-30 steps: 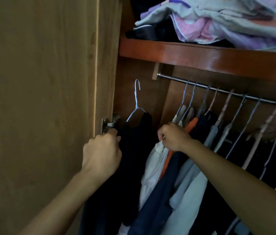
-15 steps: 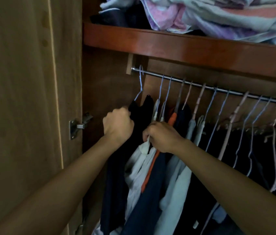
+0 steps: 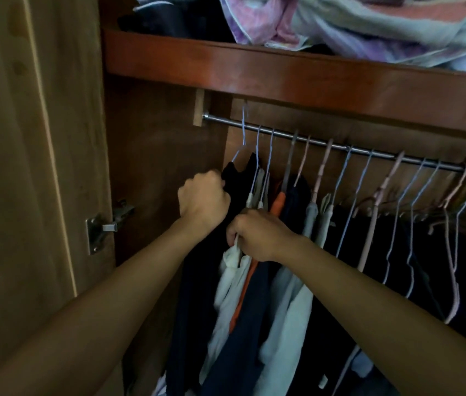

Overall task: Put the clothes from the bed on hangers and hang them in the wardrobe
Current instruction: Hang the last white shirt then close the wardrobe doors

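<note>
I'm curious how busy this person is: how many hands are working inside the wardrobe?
2. The left hand grips a black garment near the left end of the rail. The right hand, beside it and lower, pinches a pale garment.

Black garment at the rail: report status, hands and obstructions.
Left hand grips black garment; its hanger hook at rail, seating unclear. Right hand pinches white garment, holding neighbours aside. Rail crowded rightward.
</note>
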A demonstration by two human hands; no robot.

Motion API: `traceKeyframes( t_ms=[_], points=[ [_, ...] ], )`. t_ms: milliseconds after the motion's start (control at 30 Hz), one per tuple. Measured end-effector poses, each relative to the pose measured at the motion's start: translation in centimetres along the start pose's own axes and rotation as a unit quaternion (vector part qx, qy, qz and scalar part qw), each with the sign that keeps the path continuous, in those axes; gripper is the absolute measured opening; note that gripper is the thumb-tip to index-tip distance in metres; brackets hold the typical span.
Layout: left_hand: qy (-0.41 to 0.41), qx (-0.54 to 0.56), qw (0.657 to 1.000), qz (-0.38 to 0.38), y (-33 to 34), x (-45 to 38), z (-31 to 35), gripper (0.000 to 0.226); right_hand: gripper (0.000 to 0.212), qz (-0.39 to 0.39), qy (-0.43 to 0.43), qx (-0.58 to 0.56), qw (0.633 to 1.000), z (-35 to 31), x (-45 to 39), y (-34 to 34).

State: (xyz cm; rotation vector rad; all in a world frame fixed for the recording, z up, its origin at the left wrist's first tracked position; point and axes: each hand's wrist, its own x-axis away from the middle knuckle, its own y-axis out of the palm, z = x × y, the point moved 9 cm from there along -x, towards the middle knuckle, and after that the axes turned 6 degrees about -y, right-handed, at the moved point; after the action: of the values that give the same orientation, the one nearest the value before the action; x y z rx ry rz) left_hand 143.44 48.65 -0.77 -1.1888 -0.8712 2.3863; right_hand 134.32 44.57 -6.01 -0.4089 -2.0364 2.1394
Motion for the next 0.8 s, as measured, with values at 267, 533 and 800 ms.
traceKeyframes(
  t_ms=[267,533,800],
  points=[
    [-0.022,-0.015,0.998,-0.056,4.2,0.0,-1.8,0.015,0.029,0.016,-0.006,-0.020,1.000,-0.1,0.0,-0.3],
    [-0.032,0.037,0.986,-0.161,5.4,1.3,-3.1,0.021,0.034,0.034,-0.021,-0.053,0.998,-0.5,0.5,-0.7],
    [0.020,0.003,0.992,-0.124,0.7,1.8,-2.1,0.030,0.012,0.063,0.101,-0.076,0.990,2.1,3.5,-3.3]
  ],
)
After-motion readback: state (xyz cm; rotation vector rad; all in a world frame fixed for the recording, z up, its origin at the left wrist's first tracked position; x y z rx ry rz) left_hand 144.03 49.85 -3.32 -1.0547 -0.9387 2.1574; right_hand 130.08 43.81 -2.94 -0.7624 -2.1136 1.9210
